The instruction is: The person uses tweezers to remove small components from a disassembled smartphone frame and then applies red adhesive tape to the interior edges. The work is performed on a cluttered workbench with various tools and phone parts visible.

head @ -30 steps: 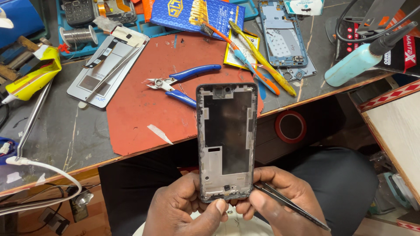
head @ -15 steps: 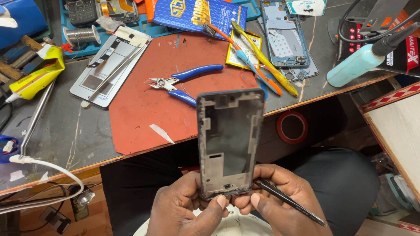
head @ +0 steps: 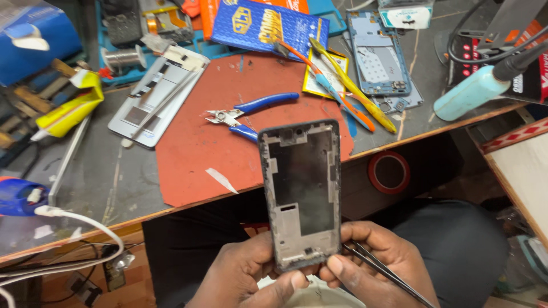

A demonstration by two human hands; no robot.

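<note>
1. Head view, the hands: left hand [head: 251,274] curled around the bottom end of a phone frame [head: 301,194], thumb pressed on its lower edge. Right hand [head: 374,265] holding the other bottom corner, fingers closed, with thin metal tweezers [head: 388,272] pinched between them. Tweezer tips right by the frame's bottom right corner.

2. Head view, the frame: held upright in the air above the lap, in front of the tabletop [head: 85,188] edge, not lying on it. Looks empty inside: dark flat middle, grey rim, no screen, no board to be seen. So the taking-apart part looks mostly done. Small bits near the bottom edge too tiny to tell.

3. Head view, what looks left: probably little work at the bottom of the frame, judging by where the tweezers sit. Nothing put back in yet.

4. Head view, things lying around: red mat [head: 228,142] with blue-handled cutters [head: 251,114] on it, untouched. Silver phone part [head: 154,102] to the left. Blue phone back [head: 379,57] farther off. Yellow and orange prying tools [head: 342,85] side by side. Pale blue bottle [head: 474,94] at the right. Red tape roll [head: 388,172] under the tabletop edge.
</note>
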